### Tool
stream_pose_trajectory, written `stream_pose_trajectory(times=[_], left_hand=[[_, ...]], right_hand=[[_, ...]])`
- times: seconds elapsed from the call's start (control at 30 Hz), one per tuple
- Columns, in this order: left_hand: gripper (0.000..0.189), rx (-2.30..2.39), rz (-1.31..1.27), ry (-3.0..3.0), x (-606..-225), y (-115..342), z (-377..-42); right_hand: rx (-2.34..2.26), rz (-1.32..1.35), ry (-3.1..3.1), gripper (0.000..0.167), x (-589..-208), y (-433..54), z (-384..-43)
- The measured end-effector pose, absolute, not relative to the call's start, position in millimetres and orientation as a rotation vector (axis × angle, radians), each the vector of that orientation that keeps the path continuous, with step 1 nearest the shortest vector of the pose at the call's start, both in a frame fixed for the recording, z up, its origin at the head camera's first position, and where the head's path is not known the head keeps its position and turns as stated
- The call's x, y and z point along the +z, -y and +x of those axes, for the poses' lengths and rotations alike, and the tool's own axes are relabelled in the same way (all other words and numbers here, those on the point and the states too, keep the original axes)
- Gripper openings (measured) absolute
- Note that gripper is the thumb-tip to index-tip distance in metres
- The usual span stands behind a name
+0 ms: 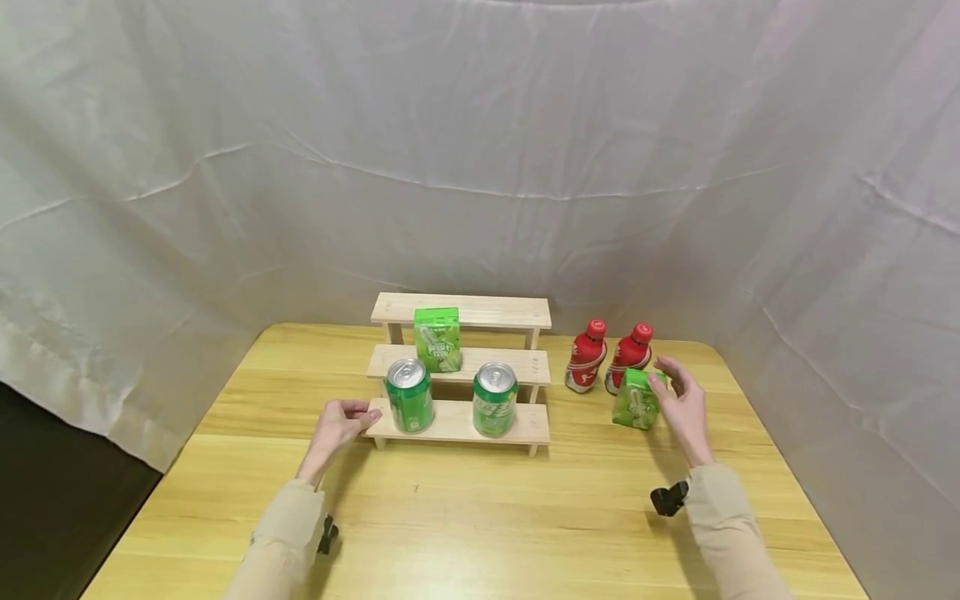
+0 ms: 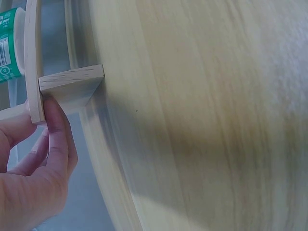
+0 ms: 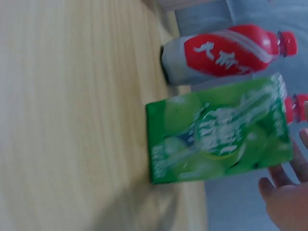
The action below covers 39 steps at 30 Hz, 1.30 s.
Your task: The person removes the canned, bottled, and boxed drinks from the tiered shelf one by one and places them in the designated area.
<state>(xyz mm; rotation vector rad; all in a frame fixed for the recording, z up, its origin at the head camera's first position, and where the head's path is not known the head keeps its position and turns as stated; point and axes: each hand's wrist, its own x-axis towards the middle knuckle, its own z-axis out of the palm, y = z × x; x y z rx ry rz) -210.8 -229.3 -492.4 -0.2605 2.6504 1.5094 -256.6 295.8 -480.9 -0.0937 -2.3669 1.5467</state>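
Note:
My left hand (image 1: 339,429) pinches the left end of the lowest step of a small three-tier wooden shelf (image 1: 457,432). In the left wrist view, thumb and fingers lie on either side of the board (image 2: 33,62). At the right, my right hand (image 1: 684,408) is beside the upper right part of a green juice box (image 1: 636,404), its fingers spread loosely around that corner. The box (image 3: 216,132) appears to stand upright on the table; contact with the fingers is hard to judge in the blurred right wrist view.
Two green cans, left (image 1: 410,400) and right (image 1: 494,402), stand on the lowest step. Another green juice box (image 1: 438,342) sits on the middle step. Two red-capped bottles, left (image 1: 585,358) and right (image 1: 628,357), stand behind the right-hand box. Grey curtain (image 1: 480,167) surrounds the wooden table (image 1: 480,517).

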Motion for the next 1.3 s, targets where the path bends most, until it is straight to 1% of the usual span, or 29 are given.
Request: stream_pose_trajectory(times=[0.17,0.37,0.73,1.07,1.3], left_hand=[[0.044,1.512,-0.273,-2.643,-492,229,-211],[0.043,1.512,-0.284,-2.636,-493,229,-211],[0.045,1.494,-0.291,-2.635,-491,229,-211],[0.05,1.527,-0.252,-2.633,-490,231,-210],[0.045,1.494,-0.289,-2.634,-490,229,-210]], right_hand=[[1.468,-0.049,2.325,0.046,-463,-280,-257],[1.485,0.05,2.308,0.044,-438,-256,-254],[1.594,0.268,2.38,0.048,-404,-204,-251],[1.631,0.449,2.426,0.051,-394,-157,-260],[1.628,0.549,2.461,0.054,-387,-126,-267]])
